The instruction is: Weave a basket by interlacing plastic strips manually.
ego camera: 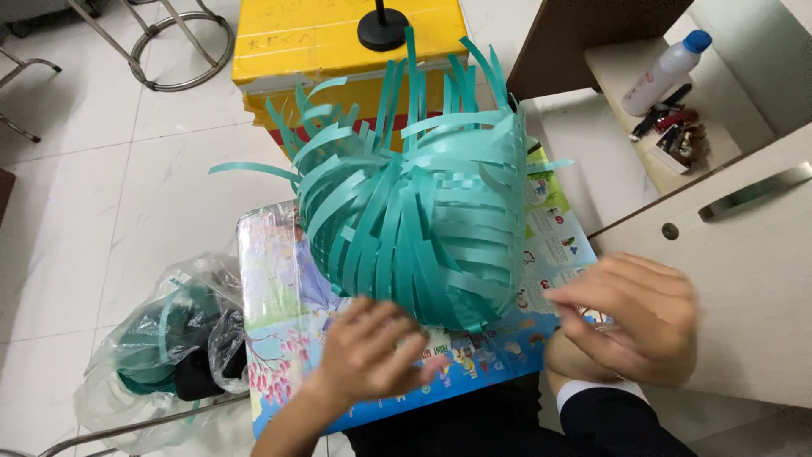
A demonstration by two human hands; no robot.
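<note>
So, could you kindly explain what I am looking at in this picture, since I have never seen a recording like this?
There is no machine here: a person wears a camera on the head, so the one view looks down at their own two bare hands. On their lap lies a colourful printed board, and on it sits a half-woven basket of teal plastic strips, loose ends sticking up. The left hand rests at the basket's near edge; the right hand is blurred beside it, and I cannot tell whether it grips anything. On the floor lie a plastic bag of teal strips and a yellow box; a white bottle lies on a shelf.
</note>
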